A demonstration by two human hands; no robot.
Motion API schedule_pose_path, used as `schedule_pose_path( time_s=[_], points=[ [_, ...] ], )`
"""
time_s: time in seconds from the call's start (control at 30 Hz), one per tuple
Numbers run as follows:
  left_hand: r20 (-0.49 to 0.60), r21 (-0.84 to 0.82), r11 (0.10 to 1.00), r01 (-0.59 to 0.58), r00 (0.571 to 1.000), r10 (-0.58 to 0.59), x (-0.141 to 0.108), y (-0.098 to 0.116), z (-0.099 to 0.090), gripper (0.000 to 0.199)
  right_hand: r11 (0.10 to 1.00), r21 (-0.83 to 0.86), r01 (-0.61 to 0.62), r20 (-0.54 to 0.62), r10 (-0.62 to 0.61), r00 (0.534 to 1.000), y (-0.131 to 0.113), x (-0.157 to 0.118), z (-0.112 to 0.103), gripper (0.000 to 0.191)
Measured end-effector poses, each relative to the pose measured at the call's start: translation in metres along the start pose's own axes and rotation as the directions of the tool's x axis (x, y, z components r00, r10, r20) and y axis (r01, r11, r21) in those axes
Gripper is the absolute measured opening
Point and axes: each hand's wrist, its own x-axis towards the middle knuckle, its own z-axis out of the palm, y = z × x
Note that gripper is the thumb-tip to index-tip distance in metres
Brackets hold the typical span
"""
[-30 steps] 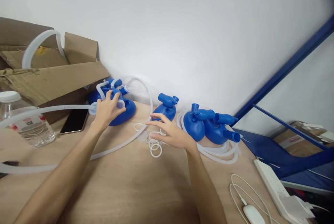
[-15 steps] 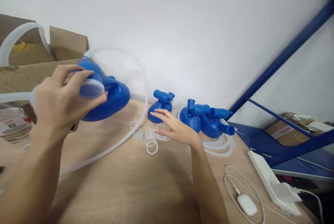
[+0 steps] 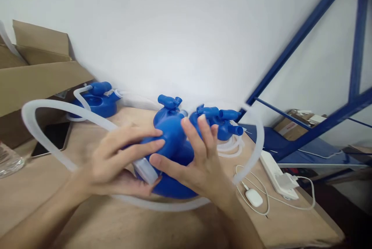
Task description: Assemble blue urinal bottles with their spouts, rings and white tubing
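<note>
- Surface: pale wood-look table (image 3: 255,225), set against a plain white wall (image 3: 174,40). Blue metal rack (image 3: 293,43) on the right, open cardboard box (image 3: 37,82) on the left.
- Jug (image 3: 177,185): blue, above the table right in front of me, between my hands. Neck slants upper right to lower left; clear cap (image 3: 147,170) faces down-left, toward me. Body looks longer across the view, but hands cover part, so its exact long axis I can't tell.
- Left hand (image 3: 107,163): grasping the jug at the neck, fingers over the top, thumb by the cap.
- Right hand (image 3: 203,167): fingers spread at the jug's right side, thumb near the cap. Can't tell if it's gripping.
- Clear tube (image 3: 260,136) loops wide around both hands, blurred in spots.
- More blue jugs (image 3: 101,103) along the wall. White power strip (image 3: 274,171) at right.
- Labels: reddish-white one (image 3: 290,126) on the rack's carton (image 3: 283,127), too small to read.
</note>
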Motion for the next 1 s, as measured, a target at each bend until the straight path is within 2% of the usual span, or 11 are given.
schedule_pose_path(
  time_s=[0.07, 0.1, 0.23, 0.33, 0.47, 0.57, 0.7, 0.8, 0.9, 1.0],
  points=[
    [0.021, -0.059, 0.99, -0.126, 0.992, 0.127, 0.005, 0.008, 0.027, 0.072, 0.998, 0.031, 0.047, 0.075, -0.049, 0.996, 0.013, -0.011, 0.002, 0.065],
    [0.04, -0.086, 0.985, -0.148, 0.988, 0.152, 0.005, 0.01, 0.038, 0.065, 0.997, 0.042, 0.068, 0.103, -0.072, 0.992, 0.023, -0.016, 0.004, 0.066],
    [0.095, -0.209, 0.972, -0.103, 0.988, 0.125, -0.006, 0.012, 0.07, 0.048, 0.986, 0.117, 0.116, 0.144, -0.132, 0.981, 0.06, -0.036, 0.019, 0.088],
    [0.181, -0.288, 0.956, -0.05, 0.978, 0.105, -0.013, 0.011, 0.08, 0.052, 0.969, 0.204, 0.142, 0.072, -0.159, 0.985, 0.077, -0.048, 0.033, 0.094],
    [0.313, -0.303, 0.952, -0.049, 0.938, 0.148, -0.01, 0.0, 0.078, 0.067, 0.95, 0.276, 0.146, 0.003, -0.153, 0.988, 0.092, -0.049, 0.048, 0.091],
    [0.361, -0.288, 0.954, -0.089, 0.912, 0.194, -0.004, -0.012, 0.07, 0.06, 0.931, 0.333, 0.15, -0.002, -0.158, 0.987, 0.101, -0.04, 0.057, 0.082],
    [0.344, -0.247, 0.969, -0.013, 0.933, 0.1, -0.004, -0.019, 0.063, 0.034, 0.906, 0.393, 0.156, 0.009, -0.173, 0.985, 0.111, -0.029, 0.073, 0.077],
    [0.363, -0.249, 0.968, 0.043, 0.93, 0.052, -0.011, -0.016, 0.063, 0.024, 0.898, 0.397, 0.189, -0.034, -0.191, 0.981, 0.113, -0.027, 0.084, 0.075],
    [0.361, -0.207, 0.978, 0.03, 0.931, 0.048, -0.016, -0.012, 0.063, 0.02, 0.894, 0.377, 0.24, -0.079, -0.227, 0.971, 0.113, -0.027, 0.089, 0.072],
    [0.324, -0.122, 0.992, -0.03, 0.944, 0.069, -0.016, -0.008, 0.06, 0.019, 0.893, 0.374, 0.252, -0.09, -0.235, 0.968, 0.112, -0.028, 0.089, 0.073]
  ],
)
